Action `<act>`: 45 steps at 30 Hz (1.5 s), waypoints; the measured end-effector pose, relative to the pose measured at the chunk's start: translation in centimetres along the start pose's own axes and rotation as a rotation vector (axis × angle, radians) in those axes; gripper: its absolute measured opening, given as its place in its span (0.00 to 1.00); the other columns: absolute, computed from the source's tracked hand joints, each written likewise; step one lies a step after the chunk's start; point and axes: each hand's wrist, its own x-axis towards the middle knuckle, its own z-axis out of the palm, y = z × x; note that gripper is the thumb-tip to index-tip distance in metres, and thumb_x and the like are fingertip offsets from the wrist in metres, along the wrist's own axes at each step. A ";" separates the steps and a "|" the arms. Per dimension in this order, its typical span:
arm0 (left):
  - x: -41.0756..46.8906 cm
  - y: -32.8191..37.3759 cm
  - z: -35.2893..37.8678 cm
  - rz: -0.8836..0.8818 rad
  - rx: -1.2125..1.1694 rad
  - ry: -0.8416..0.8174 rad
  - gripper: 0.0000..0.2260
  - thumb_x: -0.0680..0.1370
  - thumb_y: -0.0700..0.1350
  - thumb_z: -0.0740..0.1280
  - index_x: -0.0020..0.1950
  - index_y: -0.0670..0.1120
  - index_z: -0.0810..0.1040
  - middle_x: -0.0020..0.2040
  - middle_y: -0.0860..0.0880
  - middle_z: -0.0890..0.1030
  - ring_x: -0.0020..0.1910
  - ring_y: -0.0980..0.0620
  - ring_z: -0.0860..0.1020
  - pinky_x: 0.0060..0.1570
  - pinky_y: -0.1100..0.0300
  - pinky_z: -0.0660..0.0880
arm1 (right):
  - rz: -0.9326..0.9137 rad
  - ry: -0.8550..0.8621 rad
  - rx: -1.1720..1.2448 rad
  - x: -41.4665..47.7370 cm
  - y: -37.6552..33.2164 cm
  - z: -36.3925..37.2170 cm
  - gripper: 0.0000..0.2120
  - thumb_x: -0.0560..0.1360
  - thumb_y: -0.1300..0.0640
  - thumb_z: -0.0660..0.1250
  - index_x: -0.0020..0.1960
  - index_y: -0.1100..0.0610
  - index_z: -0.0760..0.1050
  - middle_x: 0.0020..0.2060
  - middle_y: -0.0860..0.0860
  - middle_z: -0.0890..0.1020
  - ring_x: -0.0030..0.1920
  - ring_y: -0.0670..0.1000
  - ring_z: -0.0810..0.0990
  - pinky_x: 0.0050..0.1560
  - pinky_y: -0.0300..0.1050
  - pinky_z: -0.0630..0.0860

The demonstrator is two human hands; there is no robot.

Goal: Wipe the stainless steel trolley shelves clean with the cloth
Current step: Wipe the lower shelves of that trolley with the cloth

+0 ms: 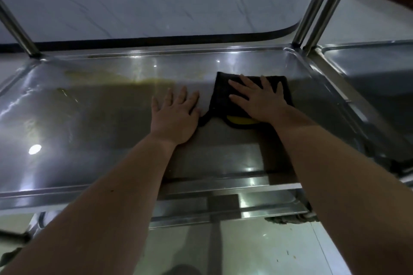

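A stainless steel trolley shelf [89, 123] fills the view, shiny, with a raised rim. A dark cloth [220, 94] with a yellow patch at its near edge lies flat on the shelf, right of centre. My right hand [259, 100] presses flat on top of the cloth, fingers spread. My left hand [175, 116] rests palm down on the bare steel just left of the cloth, its thumb near the cloth's trailing corner. A yellowish smear [125, 79] marks the shelf toward the back left.
Upright steel posts stand at the back left [20, 33] and back right [312, 6] corners. A second steel trolley shelf [368, 67] adjoins on the right. Lower shelf rims [223, 210] show below the front edge, above a tiled floor [268, 250].
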 end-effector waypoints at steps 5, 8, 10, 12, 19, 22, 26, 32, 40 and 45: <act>0.0 0.0 -0.1 0.002 0.007 -0.006 0.24 0.83 0.59 0.45 0.80 0.62 0.46 0.81 0.55 0.45 0.79 0.46 0.42 0.74 0.38 0.38 | 0.230 -0.005 0.062 -0.2 6.9 -0.8 0.26 0.80 0.35 0.47 0.77 0.33 0.44 0.79 0.41 0.45 0.78 0.63 0.42 0.71 0.74 0.40; 0.0 0.0 -0.1 0.002 0.013 -0.008 0.24 0.84 0.58 0.45 0.80 0.61 0.46 0.81 0.54 0.45 0.79 0.46 0.42 0.74 0.38 0.38 | 0.323 0.008 0.097 0.3 5.2 -0.8 0.27 0.80 0.34 0.46 0.77 0.33 0.44 0.79 0.42 0.45 0.77 0.64 0.42 0.70 0.76 0.40; -0.1 0.0 -0.2 0.004 0.014 -0.005 0.23 0.84 0.57 0.44 0.80 0.60 0.46 0.81 0.54 0.45 0.79 0.45 0.43 0.74 0.37 0.39 | 0.278 0.014 0.104 0.6 1.4 -0.7 0.27 0.80 0.33 0.46 0.77 0.33 0.43 0.79 0.41 0.44 0.77 0.65 0.41 0.69 0.77 0.38; -0.1 0.0 -0.1 0.005 0.018 0.005 0.23 0.84 0.55 0.45 0.80 0.59 0.46 0.81 0.53 0.46 0.80 0.45 0.44 0.74 0.37 0.40 | 0.105 0.021 0.048 0.5 -3.0 0.0 0.27 0.80 0.33 0.45 0.77 0.33 0.43 0.79 0.40 0.44 0.77 0.64 0.40 0.69 0.76 0.39; 0.1 -0.2 0.2 0.001 -0.012 -0.001 0.23 0.84 0.57 0.45 0.80 0.61 0.47 0.81 0.55 0.45 0.79 0.45 0.43 0.74 0.38 0.39 | 0.024 -0.010 0.016 0.1 0.4 -0.2 0.28 0.80 0.33 0.47 0.77 0.33 0.42 0.79 0.41 0.44 0.78 0.61 0.41 0.72 0.73 0.40; 0.1 -0.1 0.2 -0.002 0.000 -0.006 0.24 0.83 0.59 0.45 0.80 0.62 0.47 0.81 0.55 0.45 0.79 0.45 0.43 0.73 0.39 0.38 | 0.154 -0.005 -0.010 0.2 6.4 -0.4 0.29 0.80 0.34 0.49 0.77 0.34 0.42 0.79 0.42 0.44 0.78 0.64 0.43 0.70 0.76 0.42; 0.1 0.0 0.3 -0.005 0.011 0.000 0.23 0.84 0.58 0.44 0.80 0.62 0.46 0.81 0.54 0.45 0.79 0.45 0.43 0.73 0.38 0.38 | 0.277 0.007 0.010 -0.5 9.7 -0.5 0.28 0.80 0.34 0.48 0.77 0.34 0.43 0.79 0.43 0.46 0.77 0.65 0.44 0.70 0.75 0.42; -0.3 0.1 -0.1 -0.005 0.009 -0.024 0.23 0.84 0.57 0.44 0.80 0.61 0.46 0.81 0.54 0.44 0.79 0.45 0.43 0.73 0.38 0.38 | 0.102 -0.007 0.044 -5.0 1.4 0.1 0.26 0.80 0.34 0.44 0.76 0.32 0.42 0.79 0.39 0.43 0.78 0.63 0.40 0.71 0.74 0.38; -0.9 0.2 -0.5 0.004 -0.006 -0.027 0.24 0.84 0.59 0.45 0.80 0.61 0.48 0.81 0.53 0.46 0.79 0.45 0.44 0.74 0.38 0.40 | 0.007 -0.055 0.051 -10.4 0.1 0.4 0.25 0.79 0.32 0.45 0.74 0.28 0.43 0.78 0.36 0.44 0.79 0.57 0.40 0.73 0.68 0.37; -0.6 0.2 -0.1 0.005 0.005 -0.021 0.24 0.83 0.59 0.45 0.80 0.61 0.48 0.81 0.53 0.47 0.79 0.45 0.44 0.73 0.38 0.40 | 0.320 -0.081 0.054 -11.4 9.5 -0.4 0.25 0.80 0.33 0.45 0.75 0.29 0.42 0.78 0.38 0.43 0.79 0.57 0.40 0.74 0.67 0.38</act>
